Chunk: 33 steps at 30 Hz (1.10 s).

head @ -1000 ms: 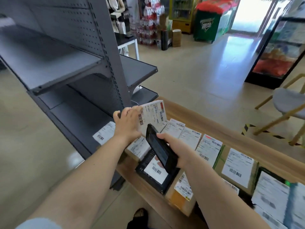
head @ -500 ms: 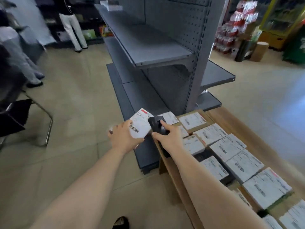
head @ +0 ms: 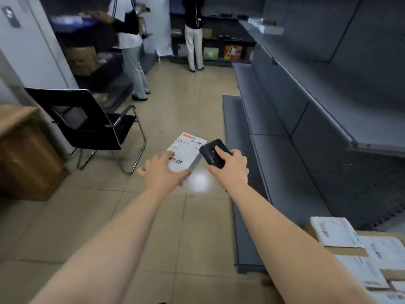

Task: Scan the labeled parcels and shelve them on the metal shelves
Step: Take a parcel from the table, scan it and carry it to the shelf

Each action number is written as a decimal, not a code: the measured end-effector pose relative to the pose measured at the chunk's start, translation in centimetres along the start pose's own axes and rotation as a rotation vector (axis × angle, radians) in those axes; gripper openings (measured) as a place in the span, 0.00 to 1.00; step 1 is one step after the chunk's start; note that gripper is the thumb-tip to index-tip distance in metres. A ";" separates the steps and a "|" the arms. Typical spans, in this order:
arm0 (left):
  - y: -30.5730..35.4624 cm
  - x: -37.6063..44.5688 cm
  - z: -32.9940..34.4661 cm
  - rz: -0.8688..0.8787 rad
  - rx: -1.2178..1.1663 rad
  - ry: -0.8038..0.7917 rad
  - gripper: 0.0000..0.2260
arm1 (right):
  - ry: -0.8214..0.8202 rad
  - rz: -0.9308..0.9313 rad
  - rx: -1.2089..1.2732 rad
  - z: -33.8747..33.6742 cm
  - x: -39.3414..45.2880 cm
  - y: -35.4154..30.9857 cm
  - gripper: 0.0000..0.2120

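Label text on held parcel (head: 186, 153): blurred, unreadable. Left hand (head: 163, 173) covers parcel's near corner; fingers beneath not visible. Scanner (head: 213, 153) screen faces away; lower body hidden by right hand (head: 232, 170). Table parcels (head: 335, 232) cut by right edge. Two people (head: 194, 31) at back: motion-blurred, heads cropped.

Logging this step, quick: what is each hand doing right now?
Left hand: holds the labeled parcel, thumb on top of its label.
Right hand: grips the black scanner, a finger on its top.
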<state>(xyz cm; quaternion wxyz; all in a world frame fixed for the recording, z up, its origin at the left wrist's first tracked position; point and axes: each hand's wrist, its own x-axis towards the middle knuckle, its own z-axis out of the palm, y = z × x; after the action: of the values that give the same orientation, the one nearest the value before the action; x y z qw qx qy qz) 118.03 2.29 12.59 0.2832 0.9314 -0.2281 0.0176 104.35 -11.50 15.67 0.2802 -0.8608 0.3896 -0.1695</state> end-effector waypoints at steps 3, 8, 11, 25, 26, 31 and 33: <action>-2.4 7.7 -1.6 -0.034 0.006 0.024 0.33 | 0.030 -0.036 0.024 2.9 6.2 -4.7 0.30; -3.9 20.1 -2.0 -0.020 0.142 0.057 0.32 | 0.064 -0.030 -0.009 6.5 16.7 -9.6 0.32; -2.9 26.9 -0.4 0.057 0.204 0.023 0.33 | 0.105 -0.013 -0.050 7.2 23.7 -10.5 0.35; 11.1 61.2 7.4 0.068 0.084 0.026 0.33 | 0.212 -0.090 -0.026 4.9 60.4 -13.0 0.30; 11.8 63.5 7.8 0.084 0.110 0.037 0.33 | 0.220 -0.083 0.007 4.9 63.0 -13.4 0.30; 14.9 75.2 10.4 0.179 0.160 0.059 0.33 | 0.243 -0.040 0.169 5.9 76.5 -15.7 0.30; 15.9 80.6 11.8 0.254 0.182 0.068 0.33 | 0.265 -0.050 0.173 6.6 82.5 -16.5 0.31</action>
<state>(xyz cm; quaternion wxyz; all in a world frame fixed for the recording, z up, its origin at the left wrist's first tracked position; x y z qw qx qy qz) 182.11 -49.17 24.04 0.2007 0.9157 -0.3318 0.1053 169.91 -63.41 26.71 0.2952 -0.8130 0.3856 -0.3213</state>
